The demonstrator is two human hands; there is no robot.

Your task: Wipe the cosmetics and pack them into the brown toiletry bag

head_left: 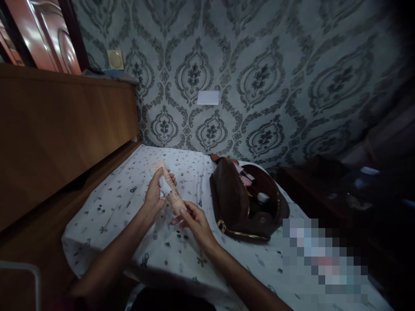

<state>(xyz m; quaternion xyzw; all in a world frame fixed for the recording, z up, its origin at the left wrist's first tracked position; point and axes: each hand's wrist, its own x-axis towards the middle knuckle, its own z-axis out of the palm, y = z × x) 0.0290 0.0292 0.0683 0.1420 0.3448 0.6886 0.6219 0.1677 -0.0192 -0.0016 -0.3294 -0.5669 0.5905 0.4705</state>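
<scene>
A peach-coloured squeeze tube (pixel 174 198) is held slanted above the printed white cloth, its flat end up and to the left. My left hand (pixel 153 191) is closed around the tube's upper part, with the thumb on top. Against the tube, by that hand's palm, lies a crumpled white wipe or tissue (pixel 165 186). The fingers of my right hand (pixel 196 221) pinch the capped lower end. To the right stands an unzipped dark brown bag (pixel 227 199). Inside it show a white-capped bottle (pixel 262 198) and a pink item (pixel 246 179).
Printed white fabric (pixel 123 207) covers the surface beneath my hands. At the left rises a wooden cabinet (pixel 68 138). Patterned wallpaper (pixel 194 52) with a wall socket or switch (pixel 115 59) stands behind. A dark table (pixel 311 190) with a bottle is at the right; a pixelated patch hides the lower right.
</scene>
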